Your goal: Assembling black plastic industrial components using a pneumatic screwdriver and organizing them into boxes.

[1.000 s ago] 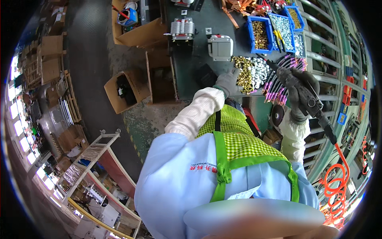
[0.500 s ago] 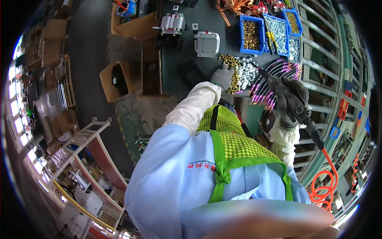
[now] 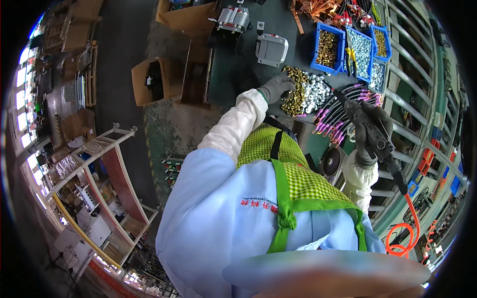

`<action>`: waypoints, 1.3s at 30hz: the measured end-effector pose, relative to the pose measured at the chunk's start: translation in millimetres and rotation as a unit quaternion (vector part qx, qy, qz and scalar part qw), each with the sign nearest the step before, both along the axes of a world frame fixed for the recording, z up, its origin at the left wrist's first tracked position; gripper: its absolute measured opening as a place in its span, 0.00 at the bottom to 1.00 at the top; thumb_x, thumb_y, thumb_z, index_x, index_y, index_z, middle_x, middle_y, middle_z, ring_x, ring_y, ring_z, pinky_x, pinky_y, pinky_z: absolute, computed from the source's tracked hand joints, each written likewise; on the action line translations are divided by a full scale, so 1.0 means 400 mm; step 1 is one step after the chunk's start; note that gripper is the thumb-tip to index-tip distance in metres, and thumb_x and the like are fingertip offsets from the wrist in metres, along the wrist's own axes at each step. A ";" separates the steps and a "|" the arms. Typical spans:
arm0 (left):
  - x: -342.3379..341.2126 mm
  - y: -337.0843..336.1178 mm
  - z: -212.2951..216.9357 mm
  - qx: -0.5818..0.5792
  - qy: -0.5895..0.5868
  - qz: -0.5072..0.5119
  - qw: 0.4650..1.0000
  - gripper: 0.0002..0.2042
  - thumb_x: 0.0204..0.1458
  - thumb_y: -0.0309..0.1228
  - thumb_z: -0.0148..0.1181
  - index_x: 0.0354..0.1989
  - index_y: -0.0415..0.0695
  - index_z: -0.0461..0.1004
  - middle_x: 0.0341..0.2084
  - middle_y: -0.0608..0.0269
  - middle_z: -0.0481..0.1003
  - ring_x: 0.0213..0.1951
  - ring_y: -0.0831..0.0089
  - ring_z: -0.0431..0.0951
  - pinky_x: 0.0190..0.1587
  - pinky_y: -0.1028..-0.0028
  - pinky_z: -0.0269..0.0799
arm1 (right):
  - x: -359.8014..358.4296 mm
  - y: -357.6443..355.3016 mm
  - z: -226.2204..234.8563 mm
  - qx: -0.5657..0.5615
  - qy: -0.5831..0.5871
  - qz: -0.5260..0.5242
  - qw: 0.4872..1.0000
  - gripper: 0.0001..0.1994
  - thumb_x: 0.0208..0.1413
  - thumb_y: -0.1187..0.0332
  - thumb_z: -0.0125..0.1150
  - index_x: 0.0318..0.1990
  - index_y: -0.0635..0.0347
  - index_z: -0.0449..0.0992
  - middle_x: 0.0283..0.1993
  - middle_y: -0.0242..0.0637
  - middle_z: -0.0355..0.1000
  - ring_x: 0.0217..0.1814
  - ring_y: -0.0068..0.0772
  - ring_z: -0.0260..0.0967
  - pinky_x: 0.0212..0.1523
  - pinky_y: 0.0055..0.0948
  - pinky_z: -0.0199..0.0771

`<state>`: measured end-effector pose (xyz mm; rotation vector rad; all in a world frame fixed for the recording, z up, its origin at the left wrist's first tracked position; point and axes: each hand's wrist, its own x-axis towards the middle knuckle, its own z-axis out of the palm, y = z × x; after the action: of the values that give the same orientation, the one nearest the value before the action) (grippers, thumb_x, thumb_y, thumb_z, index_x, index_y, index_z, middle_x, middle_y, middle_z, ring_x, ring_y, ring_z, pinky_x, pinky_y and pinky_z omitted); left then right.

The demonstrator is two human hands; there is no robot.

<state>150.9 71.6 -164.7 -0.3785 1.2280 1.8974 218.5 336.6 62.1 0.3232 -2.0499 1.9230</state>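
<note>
My left hand (image 3: 276,87), in a grey glove, rests on a heap of brass-coloured small parts (image 3: 296,92) on the dark workbench, fingers curled into the heap. Beside that heap lies a pile of silver washers or nuts (image 3: 315,94). My right hand (image 3: 366,130), in a dark glove, is shut on a black pneumatic screwdriver (image 3: 380,141) with an orange coiled air hose (image 3: 405,233) trailing down. A bundle of black cables with pink-sleeved ends (image 3: 338,116) lies between the two hands.
Blue bins (image 3: 328,47) of brass and silver hardware stand at the bench's back right. A grey metal box (image 3: 271,49) and a finned part (image 3: 233,20) sit on the bench. Open cardboard boxes (image 3: 154,79) are on the floor at left; white racks (image 3: 94,164) stand lower left.
The view has shifted as my head moved. My left hand stays on the brass parts; my right hand with the tool has come lower and nearer the cable bundle.
</note>
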 end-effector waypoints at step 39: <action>-0.013 -0.038 0.310 0.458 -0.156 0.180 0.856 0.11 0.62 0.37 0.55 0.39 0.41 0.75 0.27 0.70 0.73 0.25 0.85 0.68 0.23 0.87 0.60 | -0.021 -0.160 0.063 -0.107 0.012 0.041 0.993 0.33 0.49 0.67 0.73 0.61 0.61 0.62 0.56 0.53 0.70 0.59 0.45 0.70 0.60 0.41 0.71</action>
<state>145.6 56.3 -40.6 -0.3760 -0.0483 2.3701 209.9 272.5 87.4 0.3806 -1.8206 2.1533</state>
